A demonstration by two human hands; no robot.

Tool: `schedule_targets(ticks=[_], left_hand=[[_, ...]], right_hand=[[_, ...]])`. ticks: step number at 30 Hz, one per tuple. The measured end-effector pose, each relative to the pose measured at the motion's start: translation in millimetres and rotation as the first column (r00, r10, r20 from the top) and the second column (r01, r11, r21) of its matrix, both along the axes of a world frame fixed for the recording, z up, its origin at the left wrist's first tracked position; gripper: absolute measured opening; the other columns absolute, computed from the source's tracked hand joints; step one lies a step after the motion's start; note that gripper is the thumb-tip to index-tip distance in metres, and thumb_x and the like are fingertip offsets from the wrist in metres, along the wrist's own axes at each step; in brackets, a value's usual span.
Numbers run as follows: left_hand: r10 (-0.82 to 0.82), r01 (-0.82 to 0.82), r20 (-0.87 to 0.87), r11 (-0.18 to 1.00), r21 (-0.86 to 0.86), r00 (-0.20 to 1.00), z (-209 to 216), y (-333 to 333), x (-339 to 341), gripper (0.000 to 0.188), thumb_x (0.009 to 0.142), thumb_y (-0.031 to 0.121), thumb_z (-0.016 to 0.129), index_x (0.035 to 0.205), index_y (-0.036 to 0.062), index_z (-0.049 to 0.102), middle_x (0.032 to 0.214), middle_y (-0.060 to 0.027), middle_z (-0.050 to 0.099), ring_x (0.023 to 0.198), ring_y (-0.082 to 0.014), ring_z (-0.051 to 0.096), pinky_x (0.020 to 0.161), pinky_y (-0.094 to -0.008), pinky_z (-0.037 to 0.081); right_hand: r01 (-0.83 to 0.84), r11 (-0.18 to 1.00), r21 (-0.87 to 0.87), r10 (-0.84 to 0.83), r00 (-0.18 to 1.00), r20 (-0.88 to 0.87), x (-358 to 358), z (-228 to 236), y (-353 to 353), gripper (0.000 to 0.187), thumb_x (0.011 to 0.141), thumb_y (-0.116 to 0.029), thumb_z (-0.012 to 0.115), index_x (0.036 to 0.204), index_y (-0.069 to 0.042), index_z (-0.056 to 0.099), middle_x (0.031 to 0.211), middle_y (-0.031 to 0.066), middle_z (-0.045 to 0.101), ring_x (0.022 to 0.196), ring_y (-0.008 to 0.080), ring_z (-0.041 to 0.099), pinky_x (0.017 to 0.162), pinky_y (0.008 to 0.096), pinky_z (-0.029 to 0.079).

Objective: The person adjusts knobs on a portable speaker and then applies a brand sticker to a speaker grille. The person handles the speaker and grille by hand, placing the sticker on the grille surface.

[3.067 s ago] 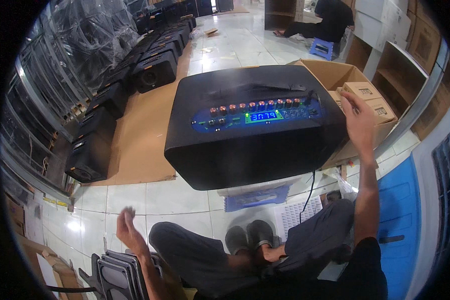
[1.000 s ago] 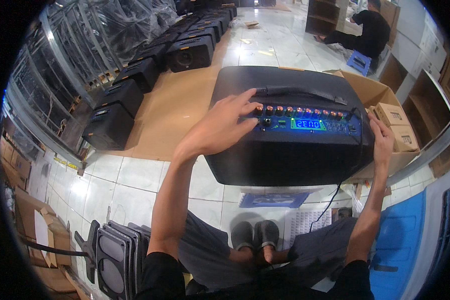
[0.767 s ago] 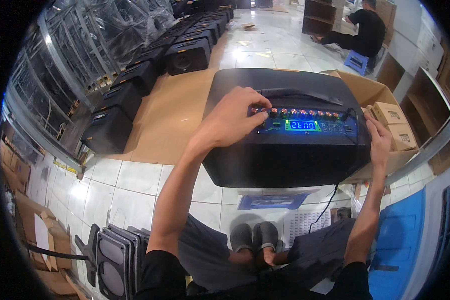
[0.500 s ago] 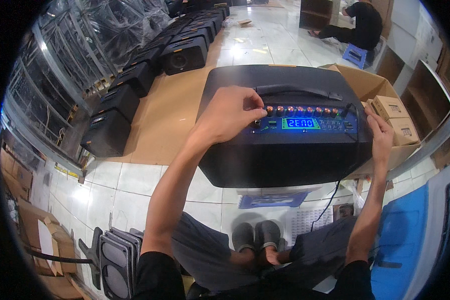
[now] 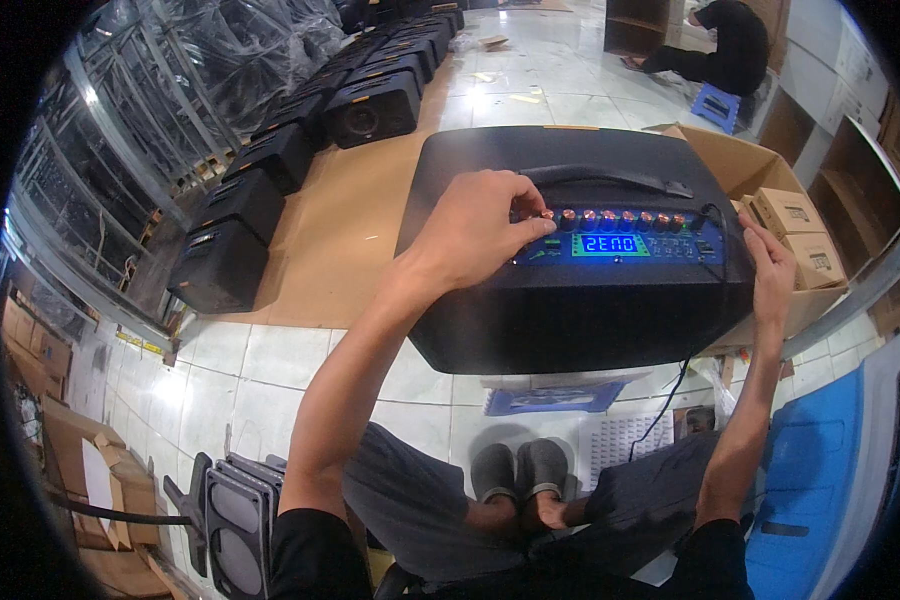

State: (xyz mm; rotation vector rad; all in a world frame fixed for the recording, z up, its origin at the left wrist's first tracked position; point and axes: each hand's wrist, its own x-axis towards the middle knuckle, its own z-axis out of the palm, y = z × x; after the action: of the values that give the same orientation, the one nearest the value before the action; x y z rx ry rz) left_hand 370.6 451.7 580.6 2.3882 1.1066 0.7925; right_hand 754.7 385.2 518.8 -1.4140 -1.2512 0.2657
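A black portable speaker (image 5: 570,325) stands in front of me, a strap handle (image 5: 615,178) across its top. Its control panel is lit, with a blue display (image 5: 610,245) below a row of several copper-topped knobs (image 5: 628,220). At the row's left end, my left hand (image 5: 480,228) pinches a knob (image 5: 547,215) between thumb and fingers, hiding part of it. My right hand (image 5: 773,272) lies against the speaker's right side, its fingers stretched along the edge. A black cable (image 5: 722,245) is plugged into the panel's right end.
An open carton (image 5: 735,160) holding small brown boxes (image 5: 808,250) adjoins the speaker's right side. Several more speakers (image 5: 375,105) line cardboard at the left. A person (image 5: 735,45) sits at the far right. Speaker grilles (image 5: 238,510) lean near my left; a blue panel (image 5: 810,450) is at right.
My left hand has moved slightly right along the knob row, from the first knob's edge onto a knob. The right hand stays at the speaker's side. The view has shifted slightly.
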Motion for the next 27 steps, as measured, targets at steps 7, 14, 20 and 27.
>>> schedule_targets(ticks=[7, 14, 20, 27], left_hand=[[-0.048, 0.049, -0.006, 0.991, 0.122, 0.999, -4.1, 3.1, 0.1, 0.022, 0.088, 0.015, 0.072, 0.098, -0.0041, 0.074, 0.099, -0.0216, 0.072, 0.092, -0.0350, 0.071, 0.085, -0.0414, 0.054], [-0.023, 0.023, -0.020, 0.999, 0.030, 1.000, -3.7, 1.6, 0.7, 0.024, 0.093, 0.017, 0.070, 0.108, -0.0018, 0.071, 0.099, -0.0149, 0.070, 0.087, -0.0246, 0.066, 0.084, -0.0366, 0.053], [-0.079, 0.079, -0.004, 0.989, 0.121, 0.997, -6.5, 4.0, 1.7, 0.021, 0.089, 0.014, 0.071, 0.100, -0.0041, 0.073, 0.100, -0.0213, 0.072, 0.094, -0.0359, 0.070, 0.088, -0.0422, 0.054], [-0.036, 0.037, -0.015, 0.998, 0.042, 0.999, -4.7, -0.3, 0.7, 0.025, 0.093, 0.017, 0.071, 0.110, -0.0012, 0.072, 0.102, -0.0148, 0.070, 0.089, -0.0247, 0.067, 0.085, -0.0365, 0.053]], right_hand=[[-0.028, 0.999, 0.017, 0.027, 0.999, 0.040, 1.1, 0.3, -0.8, 0.034, 0.101, -0.017, 0.062, 0.127, 0.002, 0.071, 0.123, 0.0131, 0.073, 0.114, 0.0166, 0.066, 0.104, 0.0275, 0.047], [-0.015, 1.000, 0.010, 0.015, 1.000, 0.024, 1.9, -1.2, -0.2, 0.034, 0.101, -0.017, 0.062, 0.127, 0.002, 0.071, 0.123, 0.0134, 0.073, 0.115, 0.0173, 0.066, 0.103, 0.0284, 0.048], [-0.021, 1.000, 0.020, 0.020, 1.000, 0.020, 2.2, -1.1, 0.8, 0.034, 0.101, -0.017, 0.062, 0.127, 0.002, 0.071, 0.123, 0.0132, 0.073, 0.115, 0.0173, 0.066, 0.104, 0.0277, 0.047], [-0.040, 0.999, 0.031, 0.040, 0.999, 0.000, 0.1, -0.8, -1.9, 0.033, 0.101, -0.016, 0.062, 0.126, 0.004, 0.070, 0.121, 0.0125, 0.074, 0.113, 0.0163, 0.066, 0.104, 0.0274, 0.046]])
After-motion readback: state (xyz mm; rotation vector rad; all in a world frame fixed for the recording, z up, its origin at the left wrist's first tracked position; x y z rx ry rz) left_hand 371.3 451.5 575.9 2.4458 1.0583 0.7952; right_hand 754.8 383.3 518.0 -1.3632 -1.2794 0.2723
